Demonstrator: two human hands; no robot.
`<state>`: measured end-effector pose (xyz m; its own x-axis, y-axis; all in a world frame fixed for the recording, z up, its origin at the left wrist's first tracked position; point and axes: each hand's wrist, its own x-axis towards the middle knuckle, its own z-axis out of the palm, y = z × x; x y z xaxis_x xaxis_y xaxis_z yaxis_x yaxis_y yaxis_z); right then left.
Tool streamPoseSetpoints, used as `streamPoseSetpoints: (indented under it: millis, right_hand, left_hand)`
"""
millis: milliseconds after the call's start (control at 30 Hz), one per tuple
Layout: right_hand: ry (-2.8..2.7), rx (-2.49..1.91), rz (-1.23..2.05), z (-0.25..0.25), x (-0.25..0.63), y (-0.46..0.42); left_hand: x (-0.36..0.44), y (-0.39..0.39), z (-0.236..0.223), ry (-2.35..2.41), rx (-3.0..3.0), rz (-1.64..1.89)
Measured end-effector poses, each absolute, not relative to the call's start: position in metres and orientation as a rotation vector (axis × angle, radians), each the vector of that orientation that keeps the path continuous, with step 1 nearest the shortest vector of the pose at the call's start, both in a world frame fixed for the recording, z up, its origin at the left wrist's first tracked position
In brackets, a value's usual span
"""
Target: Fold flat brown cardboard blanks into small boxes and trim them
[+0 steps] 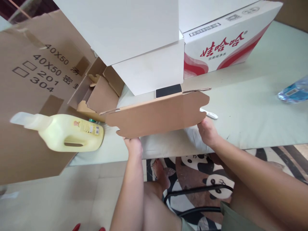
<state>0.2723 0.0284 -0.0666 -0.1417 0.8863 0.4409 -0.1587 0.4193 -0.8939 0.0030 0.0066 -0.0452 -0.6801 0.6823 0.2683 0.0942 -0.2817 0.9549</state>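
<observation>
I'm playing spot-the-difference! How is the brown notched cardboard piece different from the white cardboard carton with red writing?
The left hand and right hand hold the brown notched cardboard piece; the white carton stands on the pale green surface. The piece's facing side is plain; the carton's is printed. The piece's ends are notched; the carton's edges are straight. Both look like cardboard.

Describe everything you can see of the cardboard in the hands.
The cardboard is plain brown, a long panel with curved, notched ends and narrow folded edges along the top. It slants, right end higher in the picture, in front of a white box. The left hand holds its lower left edge; the right hand, its lower right.
</observation>
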Motion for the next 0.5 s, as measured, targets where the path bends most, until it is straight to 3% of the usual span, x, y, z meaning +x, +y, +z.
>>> streamPoseSetpoints:
  millis: [500]
  right_hand:
    - [-1.470, -0.823, 1.004, -0.074, 0.273, 0.024]
  left_hand:
    - [0.013, 0.009, -0.047, 1.346, 0.678, 2.073]
